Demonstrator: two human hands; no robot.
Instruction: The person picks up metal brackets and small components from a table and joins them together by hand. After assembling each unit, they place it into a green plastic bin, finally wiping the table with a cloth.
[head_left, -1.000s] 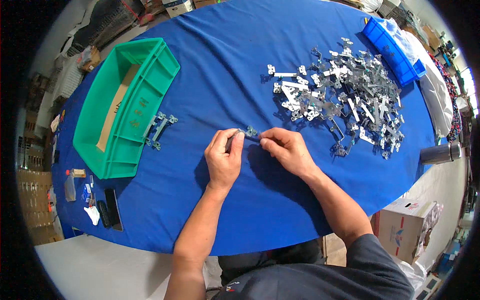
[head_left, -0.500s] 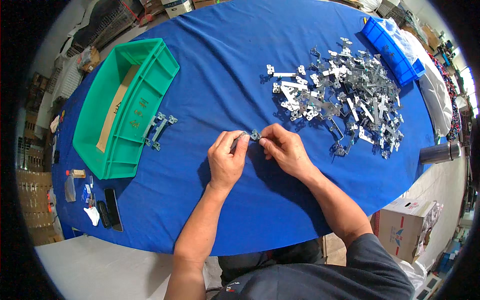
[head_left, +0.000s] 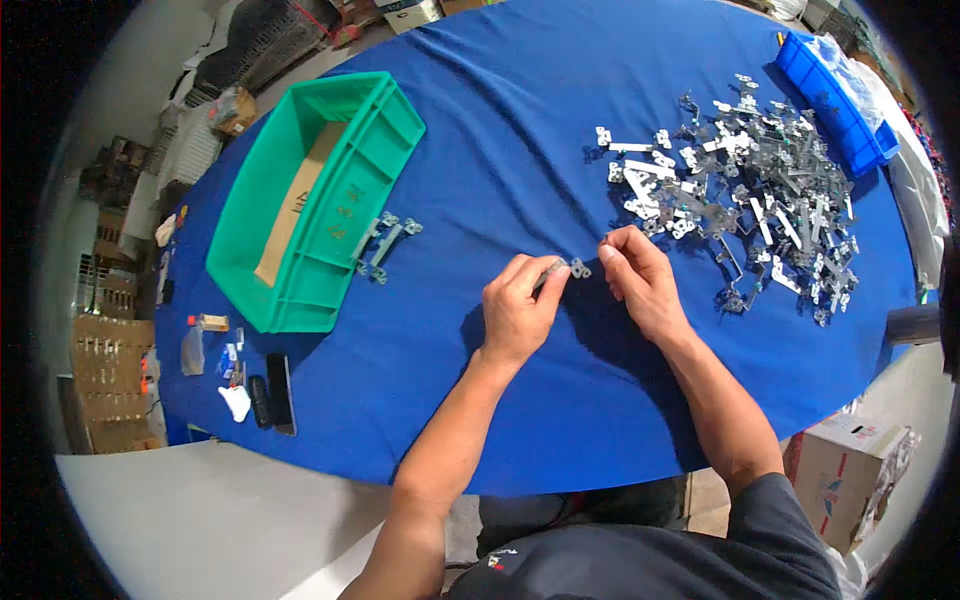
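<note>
My left hand (head_left: 520,308) is closed, thumb and fingers pinching a small metal bracket (head_left: 579,268). The bracket's silver end with holes sticks out past the fingertips toward the right; the rest is covered by the hand. My right hand (head_left: 645,283) is a short way to the right, apart from the bracket. Its thumb and forefinger are drawn together, and whatever they may hold is too small to make out. Several similar brackets (head_left: 388,240) lie against the green bin. A large heap of metal brackets (head_left: 770,190) spreads over the blue cloth on the right.
On the left stands a green plastic bin (head_left: 400,118) with cardboard inside. A blue crate (head_left: 835,98) with clear plastic sits at the far right. A phone (head_left: 281,394) and small items lie near the left edge. A carton (head_left: 845,475) is below the table's right side.
My right hand has drawn away from the bracket, leaving a gap. My left hand still holds it. The whole view has shifted, so the table's things appear further right.
</note>
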